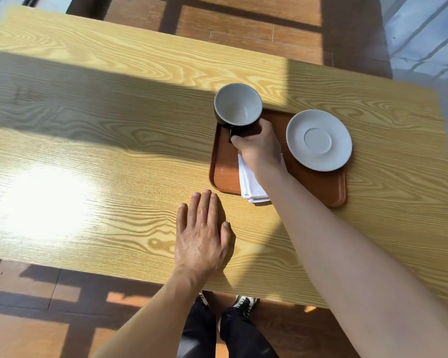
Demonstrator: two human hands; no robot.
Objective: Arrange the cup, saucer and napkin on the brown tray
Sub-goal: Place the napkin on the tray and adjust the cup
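Note:
A brown tray lies on the right half of a wooden table. The cup, black outside and pale grey inside, hangs over the tray's far left corner, tipped toward me. My right hand is shut on its handle. A grey saucer rests on the tray's far right part, overhanging the right rim. A folded white napkin lies on the tray's near side, partly hidden under my right wrist and sticking out over the near rim. My left hand lies flat on the table, fingers spread, just short of the tray.
The wooden table stretches far to the left, with a bright sun patch near its front left. Its near edge runs just below my left wrist. My legs and shoes stand on the wood floor under it.

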